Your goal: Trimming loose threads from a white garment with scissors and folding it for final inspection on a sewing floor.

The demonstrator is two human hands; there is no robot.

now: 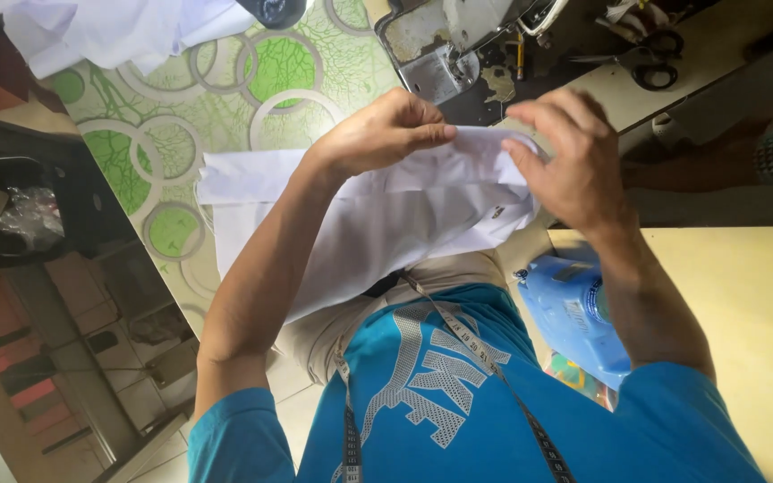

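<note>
I hold a white cloth garment (386, 224) in front of my chest with both hands. My left hand (385, 132) pinches its upper edge from the left. My right hand (570, 156) grips the same folded edge from the right, fingers curled over it. The cloth drapes down over my lap and partly onto the green-and-white patterned table cover (216, 98). A measuring tape (467, 344) hangs around my neck over my blue shirt.
A sewing machine (458, 40) stands just beyond my hands, with black scissors (655, 58) on the pale table at the upper right. More white fabric (109, 31) lies at the upper left. A blue plastic object (574, 309) sits beside my right forearm.
</note>
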